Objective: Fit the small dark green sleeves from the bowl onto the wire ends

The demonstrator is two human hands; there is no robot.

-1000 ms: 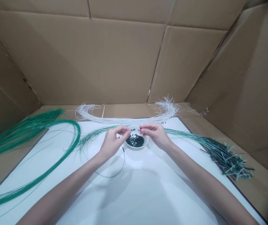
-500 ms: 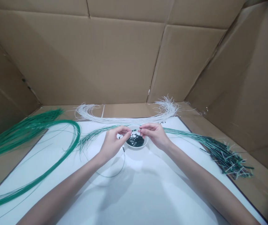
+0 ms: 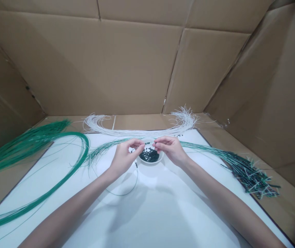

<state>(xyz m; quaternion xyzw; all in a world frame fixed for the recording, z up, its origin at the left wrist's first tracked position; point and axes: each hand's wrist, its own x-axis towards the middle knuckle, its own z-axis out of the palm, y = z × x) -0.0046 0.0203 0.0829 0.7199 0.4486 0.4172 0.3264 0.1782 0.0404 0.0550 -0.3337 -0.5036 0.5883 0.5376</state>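
Note:
Over the white bowl (image 3: 151, 163), my left hand (image 3: 124, 155) is closed in a pinch on a thin green cord (image 3: 123, 195). That cord loops down below the wrist, with a few dark beads (image 3: 136, 165) on it. Several small dark beads (image 3: 147, 143) sit in a row on the stretch between my fingertips. My right hand (image 3: 172, 149) faces the left one, thumb and forefinger pinched on what looks like a small dark bead (image 3: 155, 143). Loose black beads (image 3: 151, 155) lie in the bowl beneath both hands.
A bundle of white cords (image 3: 142, 132) curves along the back. Green cords (image 3: 82, 155) bend round at the left. Beaded green cords (image 3: 255, 175) lie at the right, over the edge of the white board (image 3: 147, 220). Cardboard walls (image 3: 137, 69) stand around.
Both hands stay nearly in place over the bowl. The right fingertips have shifted slightly to the right, and a dark bead shows more plainly at them.

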